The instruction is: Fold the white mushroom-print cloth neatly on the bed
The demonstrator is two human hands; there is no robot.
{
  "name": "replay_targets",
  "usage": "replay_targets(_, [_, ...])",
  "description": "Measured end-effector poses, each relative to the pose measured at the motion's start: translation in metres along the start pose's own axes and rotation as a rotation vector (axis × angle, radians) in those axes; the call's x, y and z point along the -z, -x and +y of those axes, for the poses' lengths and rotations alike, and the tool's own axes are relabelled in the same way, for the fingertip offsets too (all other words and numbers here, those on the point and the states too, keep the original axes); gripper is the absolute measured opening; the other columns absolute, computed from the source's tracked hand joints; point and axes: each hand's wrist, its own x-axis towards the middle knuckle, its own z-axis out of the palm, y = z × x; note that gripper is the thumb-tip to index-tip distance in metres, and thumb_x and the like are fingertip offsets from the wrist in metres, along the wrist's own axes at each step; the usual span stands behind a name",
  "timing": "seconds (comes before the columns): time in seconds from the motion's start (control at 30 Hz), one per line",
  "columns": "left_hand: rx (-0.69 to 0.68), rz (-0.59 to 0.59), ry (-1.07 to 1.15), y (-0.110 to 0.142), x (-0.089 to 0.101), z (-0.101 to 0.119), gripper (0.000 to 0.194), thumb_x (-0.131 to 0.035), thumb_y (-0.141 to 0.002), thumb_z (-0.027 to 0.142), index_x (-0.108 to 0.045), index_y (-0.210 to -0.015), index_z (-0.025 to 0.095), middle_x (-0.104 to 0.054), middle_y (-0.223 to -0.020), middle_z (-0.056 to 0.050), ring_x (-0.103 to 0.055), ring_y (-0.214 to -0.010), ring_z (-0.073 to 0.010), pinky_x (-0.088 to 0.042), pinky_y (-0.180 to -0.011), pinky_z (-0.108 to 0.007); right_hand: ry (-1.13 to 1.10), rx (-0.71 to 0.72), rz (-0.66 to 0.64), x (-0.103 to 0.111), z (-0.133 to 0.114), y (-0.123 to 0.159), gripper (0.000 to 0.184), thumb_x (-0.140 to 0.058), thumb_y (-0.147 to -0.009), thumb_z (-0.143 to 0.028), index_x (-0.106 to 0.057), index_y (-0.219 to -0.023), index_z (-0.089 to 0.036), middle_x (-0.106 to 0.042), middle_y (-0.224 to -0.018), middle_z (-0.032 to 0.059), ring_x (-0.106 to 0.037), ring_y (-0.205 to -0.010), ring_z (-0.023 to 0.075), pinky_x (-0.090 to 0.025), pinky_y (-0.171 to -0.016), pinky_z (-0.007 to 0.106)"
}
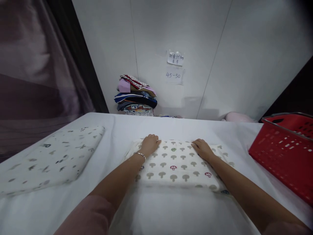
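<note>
Across the middle of a white-covered counter (186, 129) lies a mushroom-print cloth (173, 163), folded flat, beneath a person's two hands. The left hand (151, 144) and right hand (201, 148) rest apart on its far edge, palms down, fingers slightly curled; whether they pinch the fabric cannot be told. A folded leaf-print cloth (52, 160) lies to the left, a red basket (286, 156) stands to the right, and stacked textiles (137, 96) rise beyond the far edge.
</note>
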Motion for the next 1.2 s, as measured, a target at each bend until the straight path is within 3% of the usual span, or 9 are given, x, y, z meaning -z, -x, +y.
replay_targets(0.23, [0.040, -0.152, -0.076, -0.012, 0.015, -0.005, 0.053, -0.024, -0.089, 0.055, -0.062, -0.087, 0.018, -0.068, -0.088, -0.009, -0.060, -0.088, -0.0226, -0.036, -0.086, -0.037, 0.028, -0.022, -0.009, -0.001, -0.002, 0.000, 0.035, -0.035, -0.092, -0.036, -0.063, -0.103, -0.018, -0.060, -0.101, 0.0074, -0.051, -0.095, 0.0198, -0.036, -0.086, 0.030])
replay_targets(0.57, [0.084, -0.028, -0.155, -0.007, -0.005, -0.009, 0.046, -0.026, -0.091, 0.045, -0.060, -0.091, 0.015, -0.066, -0.089, -0.013, -0.059, -0.091, -0.0266, -0.037, -0.079, -0.037, 0.033, -0.022, -0.046, 0.004, -0.003, -0.002, 0.035, -0.036, -0.092, -0.037, -0.061, -0.108, -0.019, -0.060, -0.107, 0.0069, -0.052, -0.099, 0.0191, -0.036, -0.087, 0.028])
replay_targets(0.83, [0.021, 0.013, -0.194, -0.009, -0.004, -0.014, 0.050, -0.023, -0.090, 0.050, -0.060, -0.084, 0.017, -0.066, -0.081, -0.012, -0.060, -0.082, -0.0253, -0.038, -0.072, -0.034, 0.086, -0.063, -0.077, 0.038, 0.034, 0.023, 0.035, -0.036, -0.091, -0.036, -0.062, -0.105, -0.017, -0.062, -0.102, 0.0094, -0.053, -0.096, 0.0204, -0.037, -0.086, 0.029])
replay_targets(1.0, [-0.031, -0.080, -0.044, -0.012, 0.007, -0.010, 0.047, -0.027, -0.088, 0.054, -0.059, -0.084, 0.020, -0.067, -0.081, -0.007, -0.060, -0.076, -0.0219, -0.037, -0.066, -0.030, 0.118, -0.116, -0.209, 0.053, 0.041, 0.023, 0.032, -0.043, -0.087, -0.036, -0.063, -0.104, -0.018, -0.061, -0.106, 0.0094, -0.052, -0.100, 0.0217, -0.036, -0.088, 0.030])
replay_targets(1.2, [-0.067, -0.256, 0.175, -0.024, 0.023, 0.015, 0.047, -0.028, -0.086, 0.053, -0.060, -0.078, 0.020, -0.066, -0.081, -0.007, -0.059, -0.075, -0.0213, -0.036, -0.061, -0.027, 0.067, -0.243, -0.380, 0.063, 0.040, -0.002, 0.031, -0.054, -0.077, -0.041, -0.066, -0.093, -0.018, -0.066, -0.096, 0.0076, -0.059, -0.083, 0.0203, -0.042, -0.070, 0.026])
